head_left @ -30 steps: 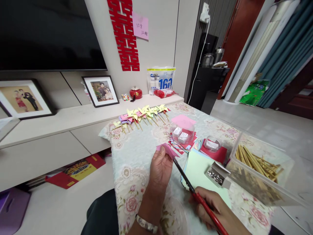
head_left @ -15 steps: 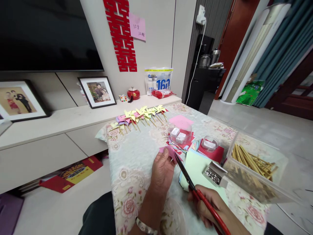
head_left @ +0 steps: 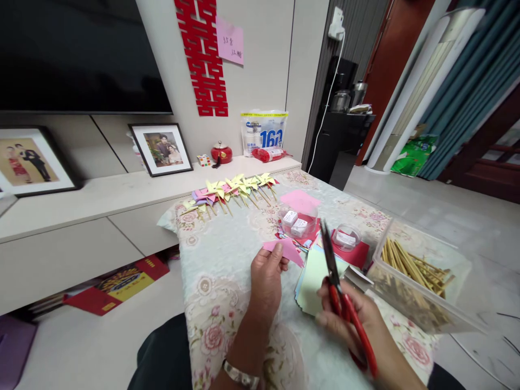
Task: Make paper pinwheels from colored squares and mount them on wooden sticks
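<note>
Pink paper [head_left: 290, 251], small and pointed at its right-hand corner, is held just above the floral tablecloth [head_left: 221, 252], near the middle of the table. Left hand [head_left: 266, 273] grips it by the left part, thumb pressed on top, fingers curled beneath; a bracelet [head_left: 240, 375] at that wrist. Right hand [head_left: 357, 314] is wrapped loosely about the red handles of a pair of scissors [head_left: 333, 275], dark blades pointing up and away from the person, well clear of the pink piece; hand and blades slightly blurred. Below the scissors, a stack of pale green sheets [head_left: 311, 287]. Behind the right hand, a small cardboard box [head_left: 358, 276], partly hidden. Farther right, a clear bin [head_left: 410, 304] of thin yellowish sticks [head_left: 418, 268]. At the far edge, a row of paper pinwheels [head_left: 239, 187] on sticks, mostly yellow and pink.
</note>
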### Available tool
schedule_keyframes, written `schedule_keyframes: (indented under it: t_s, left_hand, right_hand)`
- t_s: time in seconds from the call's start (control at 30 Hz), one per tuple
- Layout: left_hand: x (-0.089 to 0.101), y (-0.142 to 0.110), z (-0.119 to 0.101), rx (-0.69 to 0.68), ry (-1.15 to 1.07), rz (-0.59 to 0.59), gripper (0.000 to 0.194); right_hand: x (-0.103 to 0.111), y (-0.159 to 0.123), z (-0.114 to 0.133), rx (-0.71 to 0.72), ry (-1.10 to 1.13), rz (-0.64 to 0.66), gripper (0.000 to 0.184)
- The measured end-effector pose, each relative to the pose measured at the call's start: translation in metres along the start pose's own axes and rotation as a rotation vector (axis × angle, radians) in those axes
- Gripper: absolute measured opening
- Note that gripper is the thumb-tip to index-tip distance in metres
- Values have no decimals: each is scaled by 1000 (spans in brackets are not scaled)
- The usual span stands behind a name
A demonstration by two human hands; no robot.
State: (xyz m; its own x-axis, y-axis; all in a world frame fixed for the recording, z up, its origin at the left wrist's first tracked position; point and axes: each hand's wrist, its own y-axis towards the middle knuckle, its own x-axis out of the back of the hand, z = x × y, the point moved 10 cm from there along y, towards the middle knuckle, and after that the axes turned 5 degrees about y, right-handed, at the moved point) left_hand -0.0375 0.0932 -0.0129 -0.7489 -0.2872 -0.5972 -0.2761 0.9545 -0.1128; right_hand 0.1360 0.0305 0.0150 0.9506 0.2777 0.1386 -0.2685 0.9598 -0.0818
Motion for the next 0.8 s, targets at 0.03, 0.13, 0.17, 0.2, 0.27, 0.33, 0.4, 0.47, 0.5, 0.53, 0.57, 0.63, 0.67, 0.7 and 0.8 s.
schedule_keyframes:
  t_s: [0.03,0.13,0.17,0.2,0.27,0.33,0.4,0.47,0.5,0.53,0.57,0.63,0.67,0.7,0.8]
  left_hand:
    - [-1,-1,-2,-34,83,6,24]
    - [-8,-5,-6,-110,268,48,21]
    - [-11,-6,-7,-123,297,63,20]
    - [-14,-7,-7,-133,316,77,18]
    - [-19,-10,-8,-148,333,104,14]
    - [-26,-12,-8,-166,350,139,12]
    - [-33,-15,-9,-187,371,177,11]
    - [-37,-16,-10,-197,386,211,13]
    - [-39,-17,-9,-187,391,227,15]
    - [-39,-17,-7,-165,397,237,18]
    - [-37,-16,-5,-135,397,237,22]
    - [-31,-13,1,-42,381,215,30]
    - [-27,-12,6,25,360,205,36]
    - [-25,-13,14,113,332,208,43]
    - [-31,-23,40,412,221,310,55]
  right_hand:
    - [9,6,15,64,-32,-82,33]
    - [26,27,51,186,-183,-241,29]
    - [29,33,58,219,-218,-274,27]
    - [31,38,64,252,-230,-306,24]
    - [30,46,67,293,-206,-320,16]
    - [26,50,63,300,-167,-321,12]
    - [24,51,56,288,-131,-332,12]
    - [26,51,50,280,-86,-350,13]
    - [27,52,48,277,-56,-356,14]
    - [30,53,46,277,-24,-357,15]
    - [32,53,46,279,7,-354,16]
    - [36,55,46,285,65,-329,19]
    - [37,56,47,287,91,-305,20]
    - [37,56,48,287,110,-277,20]
    - [29,55,52,277,121,-148,16]
